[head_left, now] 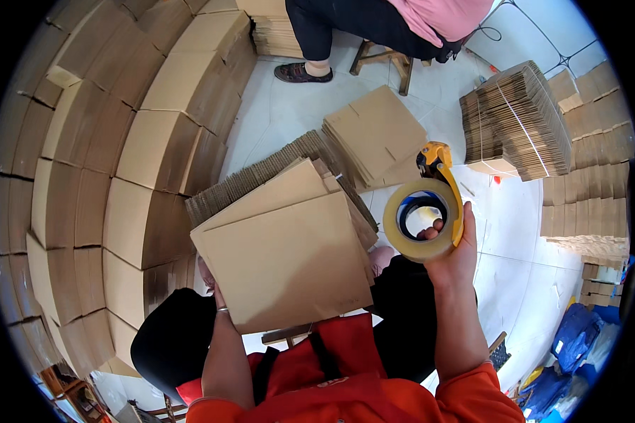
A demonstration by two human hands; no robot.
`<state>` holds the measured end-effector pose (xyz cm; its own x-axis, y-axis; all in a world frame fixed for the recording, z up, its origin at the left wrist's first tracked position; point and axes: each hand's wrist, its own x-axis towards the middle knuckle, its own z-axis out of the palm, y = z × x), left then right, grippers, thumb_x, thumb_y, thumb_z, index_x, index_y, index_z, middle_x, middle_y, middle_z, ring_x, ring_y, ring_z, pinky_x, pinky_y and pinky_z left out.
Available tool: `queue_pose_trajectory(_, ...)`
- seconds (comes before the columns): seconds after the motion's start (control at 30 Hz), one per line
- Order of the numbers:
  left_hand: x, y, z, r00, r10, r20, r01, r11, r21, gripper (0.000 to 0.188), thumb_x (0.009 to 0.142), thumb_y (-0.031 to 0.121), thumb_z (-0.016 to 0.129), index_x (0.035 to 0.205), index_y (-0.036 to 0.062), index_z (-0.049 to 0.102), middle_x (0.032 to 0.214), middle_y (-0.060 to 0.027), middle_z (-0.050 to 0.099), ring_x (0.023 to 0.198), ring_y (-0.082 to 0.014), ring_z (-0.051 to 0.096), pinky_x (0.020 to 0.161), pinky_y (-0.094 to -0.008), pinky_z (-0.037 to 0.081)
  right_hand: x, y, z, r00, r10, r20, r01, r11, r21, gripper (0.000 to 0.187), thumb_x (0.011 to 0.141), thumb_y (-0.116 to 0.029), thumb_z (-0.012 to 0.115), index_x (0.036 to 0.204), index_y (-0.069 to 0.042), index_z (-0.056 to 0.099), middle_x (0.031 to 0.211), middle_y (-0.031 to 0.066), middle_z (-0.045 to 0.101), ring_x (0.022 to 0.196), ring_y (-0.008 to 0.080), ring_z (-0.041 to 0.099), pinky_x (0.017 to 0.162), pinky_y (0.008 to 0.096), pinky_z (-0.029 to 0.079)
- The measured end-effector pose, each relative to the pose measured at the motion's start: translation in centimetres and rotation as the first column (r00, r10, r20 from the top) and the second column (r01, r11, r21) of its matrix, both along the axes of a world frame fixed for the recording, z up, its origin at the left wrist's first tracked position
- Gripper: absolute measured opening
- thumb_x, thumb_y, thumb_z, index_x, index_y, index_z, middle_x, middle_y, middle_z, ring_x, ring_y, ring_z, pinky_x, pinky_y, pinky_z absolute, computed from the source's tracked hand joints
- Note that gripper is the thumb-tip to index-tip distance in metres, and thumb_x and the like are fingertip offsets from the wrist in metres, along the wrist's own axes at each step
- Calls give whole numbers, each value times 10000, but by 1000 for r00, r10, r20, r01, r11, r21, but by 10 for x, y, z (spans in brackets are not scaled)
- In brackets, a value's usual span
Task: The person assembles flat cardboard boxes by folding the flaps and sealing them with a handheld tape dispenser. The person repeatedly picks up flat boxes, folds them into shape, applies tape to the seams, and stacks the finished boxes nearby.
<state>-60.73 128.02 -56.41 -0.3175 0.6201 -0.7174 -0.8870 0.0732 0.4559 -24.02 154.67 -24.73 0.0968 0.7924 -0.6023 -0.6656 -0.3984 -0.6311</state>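
Observation:
A flattened cardboard box lies in front of me, across my knees. My left hand is closed at its left edge, with most of the fingers hidden by the card. Out to the right, my right hand grips a yellow tape dispenser, held up clear of the cardboard. A wide roll of clear tape is loaded on it, and some of my fingertips show through the roll's core. Just beyond the top sheet, more flattened boxes lie slanted on a stack standing on edge.
Tall rows of cardboard bundles wall the left side. Another flat stack lies ahead on the floor. At the right stand a strapped bundle and further piles. A person in dark trousers sits on a wooden stool. Blue bags lie lower right.

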Motion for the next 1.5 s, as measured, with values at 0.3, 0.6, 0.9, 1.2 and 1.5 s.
queue_pose_trajectory(0.3, 30, 56, 22, 993, 11, 119, -12, 1000, 13, 938, 860, 817, 308, 1521, 151, 322, 1516, -123, 402, 1351, -336, 416, 1111, -456, 338, 42, 2, -18, 983, -73, 171, 86, 994, -67, 307, 980, -437, 557, 950, -135, 598, 711, 7, 522, 588, 139, 494, 569, 277, 447)
queue_pose_trajectory(0.6, 75, 119, 76, 988, -130, 87, 141, 981, -133, 940, 872, 818, 238, 1534, 154, 294, 1567, -102, 326, 1401, -321, 353, 1138, -448, 298, 106, -107, -18, 925, -240, 296, 246, 969, 18, 322, 997, -436, 525, 938, -128, 601, 680, -2, 529, 591, 117, 515, 562, 247, 465)
queue_pose_trajectory(0.9, -22, 141, 52, 926, -163, -342, -38, 859, -511, 603, 1000, 432, 455, 1438, 22, 397, 1412, -145, 489, 1262, -241, 500, 1028, -357, 394, 76, -55, -5, 964, -244, 108, 236, 968, 79, 305, 973, -422, 578, 949, -120, 606, 698, 14, 532, 587, 138, 514, 595, 284, 478)
queue_pose_trajectory(1.2, -143, 199, -29, 920, -141, -366, 14, 944, -329, 591, 929, 539, 537, 1296, 76, 562, 1266, -58, 610, 1184, -211, 521, 925, -440, 415, 4, -10, -8, 972, -104, 210, 118, 991, -55, 323, 1014, -434, 494, 965, -139, 617, 639, 5, 538, 509, 116, 492, 501, 225, 450)
queue_pose_trajectory(1.5, -83, 187, -8, 995, -83, -55, 73, 984, -163, 765, 874, 706, 432, 1379, 134, 471, 1452, -88, 439, 1242, -273, 503, 1012, -384, 427, -37, 27, -13, 953, 21, 302, -30, 999, 27, 319, 1010, -436, 507, 933, -157, 643, 658, 3, 571, 519, 116, 538, 506, 224, 482)
